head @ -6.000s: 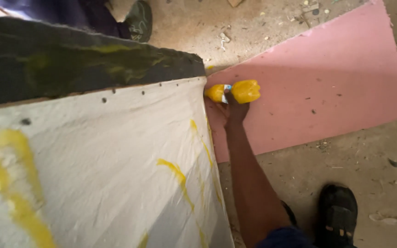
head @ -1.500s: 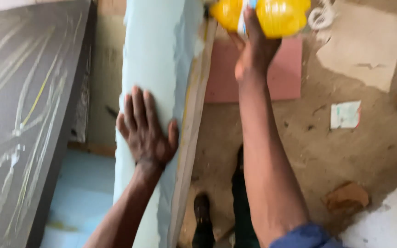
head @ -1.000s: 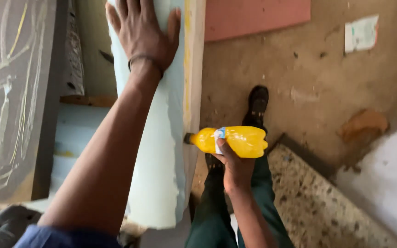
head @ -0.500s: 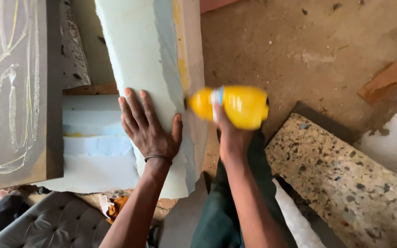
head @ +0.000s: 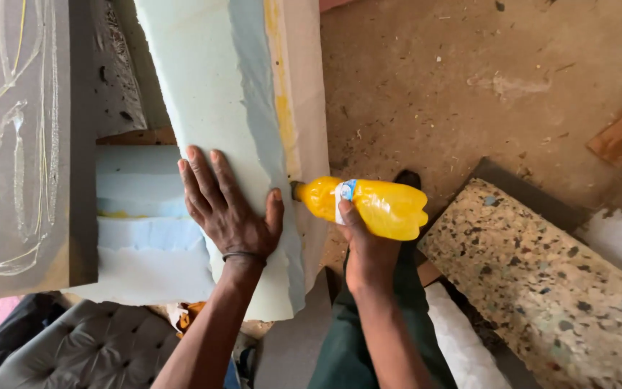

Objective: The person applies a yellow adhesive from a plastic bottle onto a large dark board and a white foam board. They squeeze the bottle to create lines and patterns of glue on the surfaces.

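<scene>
My left hand lies flat, fingers spread, on the face of a pale blue-green foam slab that stands on edge. My right hand grips a yellow plastic bottle held sideways, its nozzle pressed against the slab's cream side edge, where a yellow glue streak runs along the foam.
A dark grey foam sheet with pale glue lines stands at the left. Stacked light blue foam pieces lie behind the slab. A speckled rebonded foam block sits at the right on the dusty brown floor. A grey tufted cushion is at the bottom left.
The view has shifted slightly. My left hand has stayed flat on the slab, and the bottle has dropped a little, its nozzle still at the slab's edge.
</scene>
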